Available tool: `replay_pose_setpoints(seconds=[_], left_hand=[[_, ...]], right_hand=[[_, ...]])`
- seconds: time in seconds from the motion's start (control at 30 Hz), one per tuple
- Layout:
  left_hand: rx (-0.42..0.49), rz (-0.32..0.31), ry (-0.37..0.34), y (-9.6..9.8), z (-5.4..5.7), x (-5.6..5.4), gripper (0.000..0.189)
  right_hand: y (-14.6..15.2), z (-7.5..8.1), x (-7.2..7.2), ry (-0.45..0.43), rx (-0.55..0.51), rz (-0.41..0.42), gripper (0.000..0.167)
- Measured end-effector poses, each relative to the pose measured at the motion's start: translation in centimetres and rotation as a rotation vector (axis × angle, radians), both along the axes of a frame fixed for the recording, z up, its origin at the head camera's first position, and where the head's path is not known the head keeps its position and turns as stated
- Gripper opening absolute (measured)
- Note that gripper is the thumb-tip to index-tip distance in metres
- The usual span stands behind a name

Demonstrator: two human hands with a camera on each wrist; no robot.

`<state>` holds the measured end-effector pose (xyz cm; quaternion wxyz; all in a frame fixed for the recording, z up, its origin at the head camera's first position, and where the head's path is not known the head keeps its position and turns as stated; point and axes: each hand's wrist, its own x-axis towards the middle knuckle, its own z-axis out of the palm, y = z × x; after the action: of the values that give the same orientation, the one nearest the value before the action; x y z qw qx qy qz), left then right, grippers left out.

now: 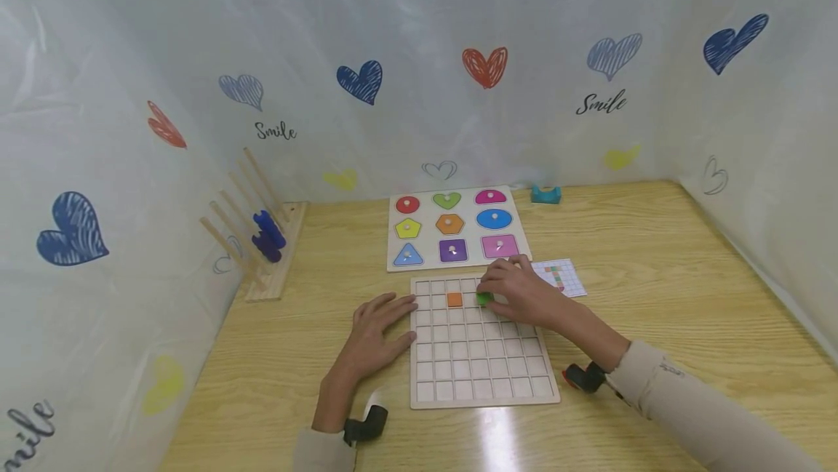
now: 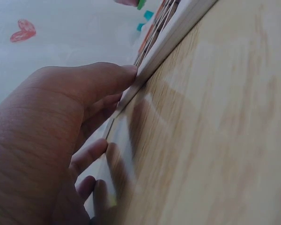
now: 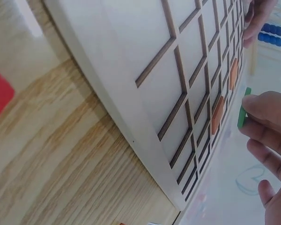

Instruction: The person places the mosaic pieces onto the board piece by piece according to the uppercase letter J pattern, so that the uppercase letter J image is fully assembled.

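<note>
A white wooden grid board (image 1: 460,370) lies on the table, its cells bordered by thin raised lines. My right hand (image 1: 520,294) is over its upper right part, pinching a green square tile (image 3: 244,108) between thumb and fingers. In the right wrist view the tile is tilted on edge. An orange tile (image 1: 455,300) sits in a cell near the top; the right wrist view also shows a second orange tile (image 3: 218,115), hidden behind my hand from the head. My left hand (image 1: 380,334) rests at the board's left edge with fingers extended, thumb tip touching the side.
Behind the grid board lies a shape puzzle (image 1: 428,262) with knobbed pieces. A printed pattern card (image 1: 572,279) is beside my right hand. At left stands a wooden peg rack (image 1: 294,228) with blue pieces. A teal piece (image 1: 546,196) lies at the back.
</note>
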<state>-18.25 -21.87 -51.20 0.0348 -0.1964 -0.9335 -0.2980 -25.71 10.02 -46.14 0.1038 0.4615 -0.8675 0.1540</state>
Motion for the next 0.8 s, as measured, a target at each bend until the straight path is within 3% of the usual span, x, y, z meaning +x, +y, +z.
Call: replay_pose_setpoints(seconds=[0.63, 0.8], left_hand=[[0.004, -0.003, 0.007, 0.1, 0.2, 0.0, 0.05], [0.001, -0.005, 0.009, 0.1, 0.0, -0.1, 0.05]], right_hand=[[-1.3, -0.2, -0.4, -0.033, -0.012, 0.012, 0.016], [-1.7, -0.7, -0.7, -0.005, -0.004, 0.016, 0.015]])
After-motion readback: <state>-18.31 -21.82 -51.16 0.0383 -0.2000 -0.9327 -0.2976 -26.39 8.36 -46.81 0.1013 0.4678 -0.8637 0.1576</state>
